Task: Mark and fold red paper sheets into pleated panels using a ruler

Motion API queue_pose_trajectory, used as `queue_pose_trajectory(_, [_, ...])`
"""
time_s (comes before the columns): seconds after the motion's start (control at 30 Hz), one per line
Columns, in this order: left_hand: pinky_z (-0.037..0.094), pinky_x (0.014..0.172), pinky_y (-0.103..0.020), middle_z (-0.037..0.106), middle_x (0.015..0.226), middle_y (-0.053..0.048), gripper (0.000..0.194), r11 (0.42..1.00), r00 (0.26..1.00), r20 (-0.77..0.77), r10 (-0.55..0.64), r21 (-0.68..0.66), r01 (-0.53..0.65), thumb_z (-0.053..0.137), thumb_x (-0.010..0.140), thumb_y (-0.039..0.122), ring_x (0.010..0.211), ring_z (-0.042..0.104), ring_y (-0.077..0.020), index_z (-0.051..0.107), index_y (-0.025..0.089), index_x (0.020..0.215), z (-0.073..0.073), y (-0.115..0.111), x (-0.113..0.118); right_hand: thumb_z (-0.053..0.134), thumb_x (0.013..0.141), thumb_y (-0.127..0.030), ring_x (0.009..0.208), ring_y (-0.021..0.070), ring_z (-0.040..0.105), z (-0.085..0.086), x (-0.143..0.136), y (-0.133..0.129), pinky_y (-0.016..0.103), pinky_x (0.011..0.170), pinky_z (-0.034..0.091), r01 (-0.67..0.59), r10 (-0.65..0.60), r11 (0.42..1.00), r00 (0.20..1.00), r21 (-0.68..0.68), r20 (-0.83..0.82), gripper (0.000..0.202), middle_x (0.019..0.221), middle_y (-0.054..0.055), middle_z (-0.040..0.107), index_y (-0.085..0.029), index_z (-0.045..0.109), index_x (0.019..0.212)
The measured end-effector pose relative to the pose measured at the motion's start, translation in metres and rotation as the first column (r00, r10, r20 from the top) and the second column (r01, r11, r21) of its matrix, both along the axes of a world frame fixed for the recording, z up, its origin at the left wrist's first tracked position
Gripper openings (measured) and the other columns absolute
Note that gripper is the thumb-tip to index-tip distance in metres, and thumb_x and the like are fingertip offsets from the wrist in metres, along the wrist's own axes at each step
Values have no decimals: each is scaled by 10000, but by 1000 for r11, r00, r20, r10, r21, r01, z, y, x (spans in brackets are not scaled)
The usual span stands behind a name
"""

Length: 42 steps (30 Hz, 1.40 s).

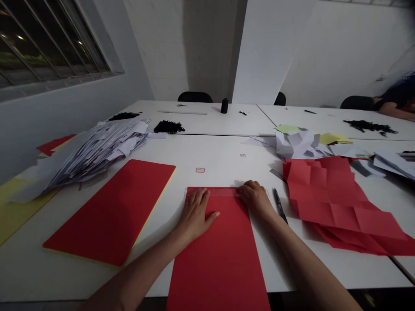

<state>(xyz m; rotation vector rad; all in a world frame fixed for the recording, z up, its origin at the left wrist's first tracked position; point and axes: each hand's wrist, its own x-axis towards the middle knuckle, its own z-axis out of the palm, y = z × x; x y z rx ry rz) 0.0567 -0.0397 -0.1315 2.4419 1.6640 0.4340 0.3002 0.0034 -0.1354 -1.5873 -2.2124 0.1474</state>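
A sheet of red paper (pixel 220 250) lies in front of me and runs off the bottom of the view. Across its far edge rests a clear ruler (pixel 223 191), its ends sticking out past both sides. My left hand (pixel 196 214) lies flat on the paper's left side, fingertips on the ruler and thumb spread to the right. With its fingers bent, my right hand (pixel 256 198) grips the ruler near its right end, at the paper's far right corner. A black pen (pixel 280 205) lies just right of my right hand.
A red stack with yellow edges (pixel 113 211) lies left, before a heap of white papers (pixel 106 149). Creased red paper (pixel 337 198) is at right, with white scraps (pixel 296 144) behind. Black cords (pixel 168 126) and a black spool (pixel 225 106) stand farther back. A person's arm (pixel 395 110) shows far right.
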Motion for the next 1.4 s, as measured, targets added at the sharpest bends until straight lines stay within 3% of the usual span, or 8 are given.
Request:
queue_pose_trajectory(0.13, [272,1067,-491,321,1458,-147,639,1000,999,38,-20,18,19,459,871,496,1350,258,-315,303,168,1398,-3,1,-1,509,886,-345,962,227,496,-2,2,2,334,790,359,1,-1,1000,1000,-11,-6,194,988,50,590,-249,651,978])
queue_pose_trajectory(0.67, [252,1086,-482,282,1477,-171,681,999,1000,2,2,-53,-2,449,869,516,1363,224,-323,310,104,1393,0,1,-1,531,881,-323,959,217,503,0,2,2,329,796,359,-10,10,1000,1000,-17,-22,177,1000,53,603,-242,655,980])
queue_pose_trajectory(0.93, [271,1078,-480,342,1448,-144,633,1000,999,29,-22,18,22,457,874,495,1351,260,-310,324,158,1392,-1,2,-1,536,878,-328,972,214,493,0,2,1,334,806,350,-4,4,1000,1000,-14,-22,174,1024,43,601,-253,646,991])
queue_pose_trajectory(1.13, [279,1078,-469,355,1430,-166,631,997,999,30,-43,59,41,466,869,493,1338,282,-310,353,128,1370,-3,5,-2,544,871,-316,982,221,514,11,8,4,332,806,383,12,-14,999,998,-35,-55,187,1020,56,608,-250,661,1000])
queue_pose_trajectory(1.2, [293,1068,-479,360,1426,-168,627,996,998,32,-44,73,42,464,870,492,1329,296,-316,355,128,1370,-4,7,-3,542,872,-305,978,219,528,16,23,6,313,790,402,63,-64,998,994,-20,-92,194,1028,68,604,-226,657,1007])
queue_pose_trajectory(1.27, [305,1057,-491,355,1431,-160,630,996,998,41,-50,75,47,461,871,495,1328,294,-321,344,142,1380,-5,9,-3,524,877,-302,957,223,546,19,43,7,301,758,415,201,-203,979,974,-25,-98,206,1018,94,597,-187,650,993])
queue_pose_trajectory(1.33, [308,1052,-498,346,1438,-153,637,997,998,46,-52,66,49,458,871,502,1334,283,-324,331,156,1390,-6,10,-4,499,880,-315,920,242,569,22,59,4,306,706,417,378,-382,923,923,-70,-43,233,998,121,593,-159,637,985])
queue_pose_trajectory(1.4, [305,1053,-497,342,1441,-152,637,997,998,43,-47,58,44,453,872,504,1337,279,-323,326,162,1394,-5,10,-4,467,885,-334,882,267,587,22,67,-1,315,656,406,487,-484,866,873,-115,54,273,984,146,596,-147,612,1021])
